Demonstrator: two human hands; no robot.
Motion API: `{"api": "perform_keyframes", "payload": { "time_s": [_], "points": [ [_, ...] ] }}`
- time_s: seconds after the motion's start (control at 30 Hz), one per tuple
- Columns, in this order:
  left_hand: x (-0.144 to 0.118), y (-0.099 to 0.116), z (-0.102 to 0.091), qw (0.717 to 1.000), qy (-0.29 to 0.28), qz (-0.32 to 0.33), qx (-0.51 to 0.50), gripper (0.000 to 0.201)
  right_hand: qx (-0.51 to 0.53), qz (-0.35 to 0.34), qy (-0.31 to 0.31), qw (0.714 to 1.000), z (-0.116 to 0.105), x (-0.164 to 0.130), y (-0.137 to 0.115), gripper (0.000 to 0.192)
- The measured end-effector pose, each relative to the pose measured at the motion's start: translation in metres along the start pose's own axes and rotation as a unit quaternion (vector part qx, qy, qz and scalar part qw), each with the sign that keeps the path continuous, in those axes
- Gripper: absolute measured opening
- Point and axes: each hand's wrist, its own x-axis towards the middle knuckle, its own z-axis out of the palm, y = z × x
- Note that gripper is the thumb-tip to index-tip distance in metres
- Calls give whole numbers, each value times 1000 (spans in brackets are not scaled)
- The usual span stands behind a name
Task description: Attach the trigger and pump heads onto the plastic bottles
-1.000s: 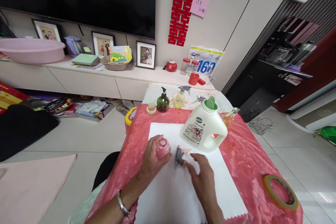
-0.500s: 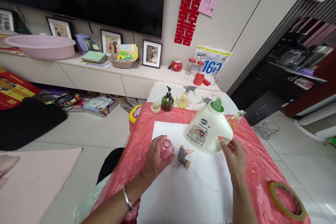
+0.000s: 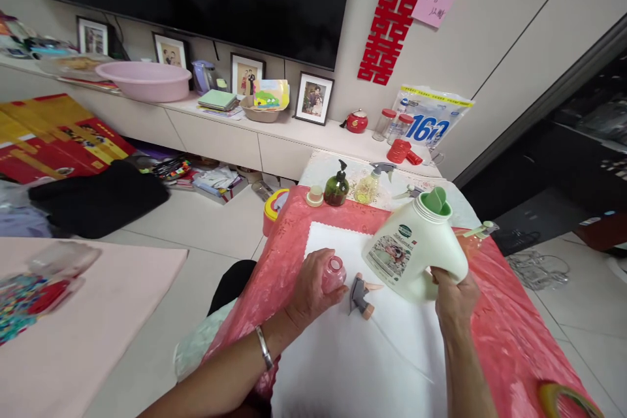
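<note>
We see two bare hands at work low in the frame, over a white cloth (image 3: 343, 366) spread on a red table cover (image 3: 509, 339). Our left hand (image 3: 313, 287), just left of centre, is wrapped around a small pink bottle (image 3: 334, 272); the bottle stands upright on the cloth with its open neck showing above the fingers. A metal bangle (image 3: 263, 347) sits on that wrist. Our right hand (image 3: 453, 297), right of centre, grips the handle of a big white jug (image 3: 411, 248) with a green cap (image 3: 435, 200). The jug is tilted, its cap end pointing up and to the right, its label facing us. We cannot tell whether its base touches the cloth.

Between the two hands, just beside the pink bottle, a grey spray head (image 3: 361, 294) lies on its side on the cloth, touched by neither hand.

Further up the table, near the middle of the frame, stand a dark green pump bottle (image 3: 336, 188), a yellowish spray bottle (image 3: 367, 186) beside it, and a small round lid (image 3: 314, 195) to the left of the pump bottle. At the lower right corner a roll of tape (image 3: 571, 400) lies on the red cover, partly cut off by the frame edge.

Along the upper left, a long shelf carries a pink basin (image 3: 144, 80) and framed photos (image 3: 313, 98).
</note>
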Motion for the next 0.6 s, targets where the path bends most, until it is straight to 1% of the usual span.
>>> {"api": "perform_keyframes", "payload": {
  "time_s": [0.13,0.33,0.5,0.6],
  "points": [
    [1,5,-2,1000,-9,-20,-20,66,-8,0,5,1000,-9,-6,-13,47],
    [3,8,-5,999,-24,-27,-30,66,-61,-18,-14,998,-44,-14,-43,41],
    [5,5,-2,999,-30,-17,-31,69,-142,-55,-46,987,-72,-19,-75,45],
    [5,3,-1,999,-37,-11,-30,71,-207,-79,-76,972,-86,-21,-94,48]
  ]
}}
